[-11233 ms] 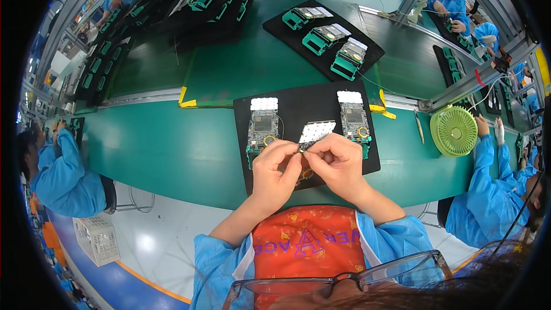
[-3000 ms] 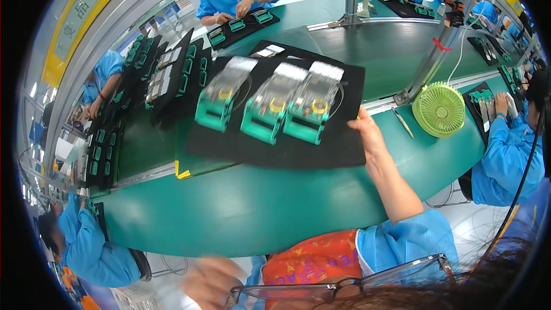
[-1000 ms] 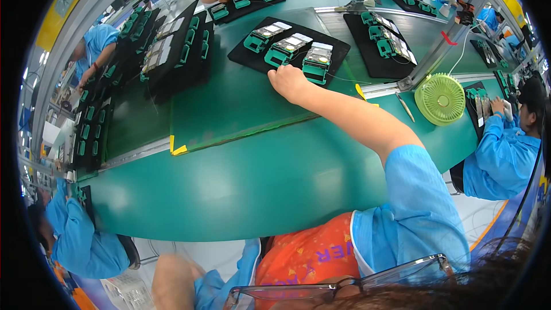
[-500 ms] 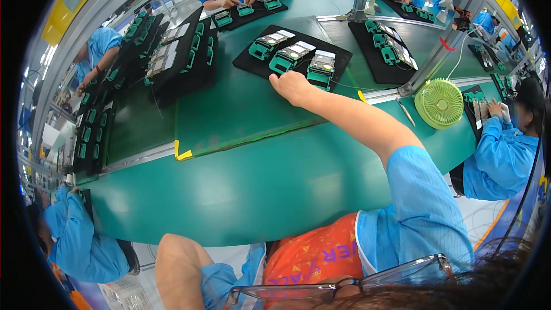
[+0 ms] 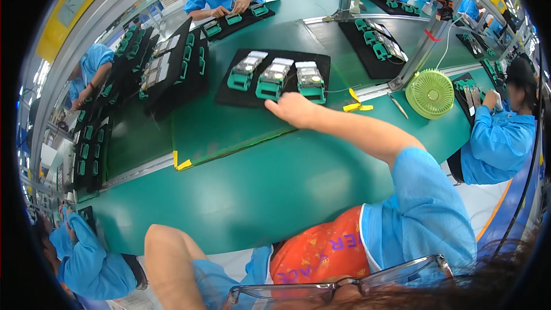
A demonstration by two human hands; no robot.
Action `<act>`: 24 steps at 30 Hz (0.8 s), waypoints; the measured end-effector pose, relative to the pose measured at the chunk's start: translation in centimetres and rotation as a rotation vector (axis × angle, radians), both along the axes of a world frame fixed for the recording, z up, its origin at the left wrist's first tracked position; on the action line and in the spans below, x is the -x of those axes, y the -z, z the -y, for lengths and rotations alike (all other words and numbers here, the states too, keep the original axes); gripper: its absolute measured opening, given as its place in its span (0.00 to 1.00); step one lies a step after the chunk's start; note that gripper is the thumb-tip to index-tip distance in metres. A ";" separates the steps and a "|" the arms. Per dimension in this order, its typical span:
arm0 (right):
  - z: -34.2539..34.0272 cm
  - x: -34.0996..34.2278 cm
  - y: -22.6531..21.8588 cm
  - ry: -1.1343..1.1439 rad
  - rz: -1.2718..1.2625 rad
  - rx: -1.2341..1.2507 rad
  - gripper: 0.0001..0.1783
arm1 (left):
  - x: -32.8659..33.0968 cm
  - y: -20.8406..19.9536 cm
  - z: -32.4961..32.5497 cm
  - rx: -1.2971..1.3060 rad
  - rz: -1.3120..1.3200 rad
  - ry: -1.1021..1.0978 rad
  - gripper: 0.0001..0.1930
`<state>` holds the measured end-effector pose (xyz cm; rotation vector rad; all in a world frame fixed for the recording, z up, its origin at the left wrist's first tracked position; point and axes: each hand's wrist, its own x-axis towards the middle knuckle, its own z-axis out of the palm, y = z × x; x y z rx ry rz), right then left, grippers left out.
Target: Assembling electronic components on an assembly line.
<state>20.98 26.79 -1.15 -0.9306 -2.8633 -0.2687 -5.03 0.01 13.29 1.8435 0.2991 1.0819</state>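
Note:
My right hand (image 5: 293, 110) reaches across the table to the near edge of a black pad (image 5: 231, 99). Its fingers are curled at that edge, with the thumb side toward the left. On the pad three green plastic frames lie in a row, each carrying a silvery-white module: a left frame (image 5: 239, 80), a middle frame (image 5: 268, 89) and a right frame (image 5: 311, 93). A thin wire runs off the right one. The fingers are just in front of the middle and right frames. My left arm (image 5: 172, 258) is bent at the lower left, its hand out of view.
A green fan (image 5: 430, 95) and a pen-like tool (image 5: 397, 105) are at the right, beside yellow tape (image 5: 357, 105). Stacked black pads (image 5: 178, 86) with green frames stand left. A metal post (image 5: 422, 46) rises behind the fan. Several people in blue work around the table.
The black pad has turned to lie squarer to me and sits a little nearer, its frames turning with it. My right hand has stayed at its near edge. The view has shifted slightly.

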 end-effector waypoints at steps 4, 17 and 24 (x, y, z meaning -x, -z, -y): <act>5.1 -2.9 1.3 -0.101 -0.144 0.039 0.23 | -0.2 0.2 -0.3 0.025 -0.050 0.077 0.25; 18.9 -10.5 1.1 -0.247 -0.428 0.248 0.21 | -0.8 8.8 -2.6 0.257 -0.494 -0.564 0.25; 20.5 -11.7 -0.9 -0.130 -0.368 0.251 0.18 | -4.4 17.1 -8.2 0.681 -0.124 -0.802 0.33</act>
